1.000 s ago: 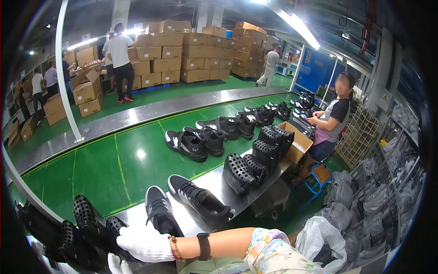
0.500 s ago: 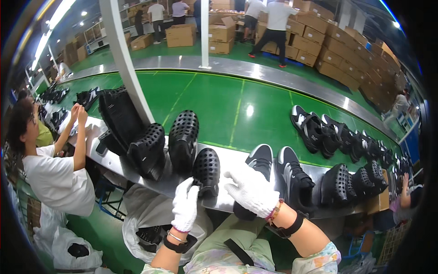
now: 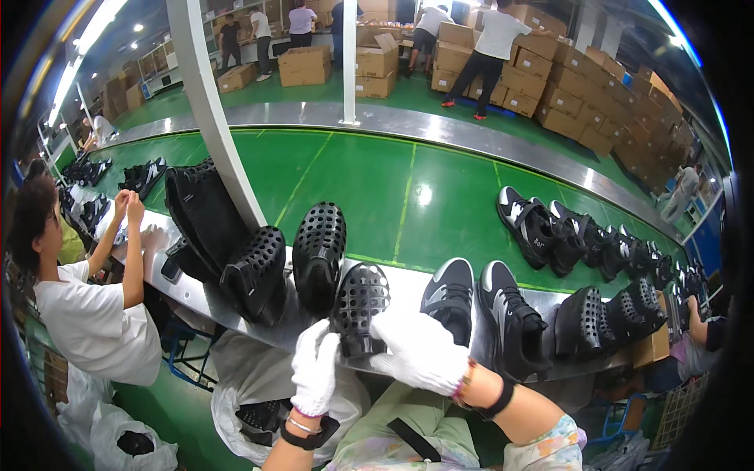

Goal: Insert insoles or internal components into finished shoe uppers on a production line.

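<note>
A black shoe form [image 3: 361,302], plastic and perforated with round holes, stands in front of me at the near edge of the metal ledge. My left hand [image 3: 316,367], in a white knit glove, closes at its lower left side. On the opposite side my right hand [image 3: 420,351], gloved likewise, has its fingers at the form's lower right edge; part of the grip is hidden by the glove. A second perforated form [image 3: 320,255] stands just behind. Right of my hands are a black-and-grey sneaker [image 3: 449,294] and its neighbouring sneaker [image 3: 510,318].
Larger black forms [image 3: 255,271] lean by a white post [image 3: 216,110] at left. A green conveyor belt [image 3: 369,188] runs beyond the ledge, carrying sneakers [image 3: 526,228]. More forms [image 3: 580,320] stand at right. A co-worker [image 3: 94,306] sits left; a white bag [image 3: 243,361] lies below.
My right hand has moved left and down to the shoe form. My left hand has stayed at its left side. The view has shifted slightly.
</note>
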`<state>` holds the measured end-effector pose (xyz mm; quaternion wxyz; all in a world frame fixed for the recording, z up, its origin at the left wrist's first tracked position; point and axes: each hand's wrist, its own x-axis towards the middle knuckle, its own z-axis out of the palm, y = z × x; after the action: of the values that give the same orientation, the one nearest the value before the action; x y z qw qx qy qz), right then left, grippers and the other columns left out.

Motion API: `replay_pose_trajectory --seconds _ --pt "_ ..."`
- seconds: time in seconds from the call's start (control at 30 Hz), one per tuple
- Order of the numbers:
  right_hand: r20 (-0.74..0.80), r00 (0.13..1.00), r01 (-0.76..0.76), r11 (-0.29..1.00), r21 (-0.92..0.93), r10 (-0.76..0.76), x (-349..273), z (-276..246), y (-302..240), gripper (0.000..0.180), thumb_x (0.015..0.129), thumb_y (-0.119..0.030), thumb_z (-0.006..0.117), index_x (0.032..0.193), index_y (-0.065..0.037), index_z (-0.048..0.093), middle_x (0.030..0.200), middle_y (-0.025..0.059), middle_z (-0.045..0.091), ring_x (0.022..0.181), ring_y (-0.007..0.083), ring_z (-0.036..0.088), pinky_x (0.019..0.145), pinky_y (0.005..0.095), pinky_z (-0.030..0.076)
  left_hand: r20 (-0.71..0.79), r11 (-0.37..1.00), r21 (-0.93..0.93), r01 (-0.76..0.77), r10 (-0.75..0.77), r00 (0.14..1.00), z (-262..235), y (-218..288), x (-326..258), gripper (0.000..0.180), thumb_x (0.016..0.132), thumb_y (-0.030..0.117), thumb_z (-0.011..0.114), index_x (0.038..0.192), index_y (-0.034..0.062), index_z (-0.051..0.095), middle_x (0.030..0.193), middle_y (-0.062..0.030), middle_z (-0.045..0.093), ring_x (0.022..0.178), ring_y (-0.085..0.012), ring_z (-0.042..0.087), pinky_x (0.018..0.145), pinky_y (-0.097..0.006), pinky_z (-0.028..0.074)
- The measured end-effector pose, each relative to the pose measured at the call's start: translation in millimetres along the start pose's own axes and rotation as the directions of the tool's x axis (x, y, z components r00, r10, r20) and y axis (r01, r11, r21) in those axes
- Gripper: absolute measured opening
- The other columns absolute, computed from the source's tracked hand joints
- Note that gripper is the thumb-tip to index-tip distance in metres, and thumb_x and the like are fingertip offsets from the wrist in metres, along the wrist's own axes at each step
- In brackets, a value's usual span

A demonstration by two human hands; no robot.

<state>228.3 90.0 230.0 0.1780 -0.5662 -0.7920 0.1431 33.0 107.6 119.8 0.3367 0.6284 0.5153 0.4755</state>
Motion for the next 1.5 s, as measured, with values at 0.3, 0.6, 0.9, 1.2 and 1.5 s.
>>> replay_pose_trajectory --seconds 0.3,0.6,0.9,1.2,1.5 --pt "-0.167 0.984 0.116 0.944 0.31 -0.066 -47.5 -12.0 -15.8 0.045 0.08 -0.024 0.078 0.116 -0.002 0.061 0.104 0.0181 0.062 0.095 0.0367 0.064 0.082 0.0432 0.053 0.267 0.515 -0.762 0.392 -0.301 0.915 -11.0 83.8 1.4 0.025 0.096 0.012 0.058 0.117 -0.0008 0.058 0.103 -0.0079 0.066 0.084 -0.0123 0.063 0.073 -0.027 0.054" --pt "-0.252 0.903 -0.085 0.72 0.688 0.347 -97.0 1.5 -23.9 0.077 0.086 -0.029 0.078 0.147 -0.002 0.04 0.131 0.0196 0.057 0.121 0.0309 0.059 0.104 0.038 0.047 0.332 0.522 -0.742 0.42 -0.258 0.907 32.2 132.9 -45.8 0.042 0.1 0.012 0.053 0.139 -0.0025 0.047 0.127 -0.0167 0.06 0.114 -0.0287 0.06 0.099 -0.04 0.051" --pt "-0.117 0.796 -0.232 0.478 0.847 0.594 -205.5 -19.7 34.8 0.069 0.085 -0.026 0.081 0.142 -0.005 0.049 0.135 0.012 0.058 0.126 0.02 0.055 0.106 0.0344 0.045 0.487 0.983 0.015 -0.18 0.151 0.86 76.0 82.5 -25.5 0.034 0.099 0.018 0.062 0.127 -0.0008 0.061 0.121 -0.0153 0.064 0.113 -0.0235 0.059 0.098 -0.036 0.047" --pt "-0.083 0.572 -0.151 0.205 0.967 0.816 -277.2 -22.4 70.8 0.063 0.085 -0.015 0.08 0.139 0.0 0.051 0.126 0.0113 0.063 0.097 0.0154 0.066 0.074 0.0293 0.059 0.644 0.831 0.063 -0.553 0.39 0.659 132.0 76.4 -4.9 0.065 0.087 0.021 0.074 0.143 0.0017 0.047 0.108 -0.0122 0.063 0.091 -0.0225 0.06 0.079 -0.034 0.05" --pt "-0.141 0.604 -0.167 0.297 0.94 0.785 -282.9 -39.2 80.1 0.062 0.085 -0.025 0.08 0.136 -0.001 0.053 0.119 0.0118 0.065 0.089 0.0139 0.065 0.069 0.0275 0.055 0.708 0.408 0.429 -0.806 0.401 0.581 151.1 122.8 -11.4 0.049 0.082 0.035 0.071 0.12 0.0049 0.062 0.111 -0.0207 0.065 0.105 -0.0392 0.06 0.089 -0.052 0.048"
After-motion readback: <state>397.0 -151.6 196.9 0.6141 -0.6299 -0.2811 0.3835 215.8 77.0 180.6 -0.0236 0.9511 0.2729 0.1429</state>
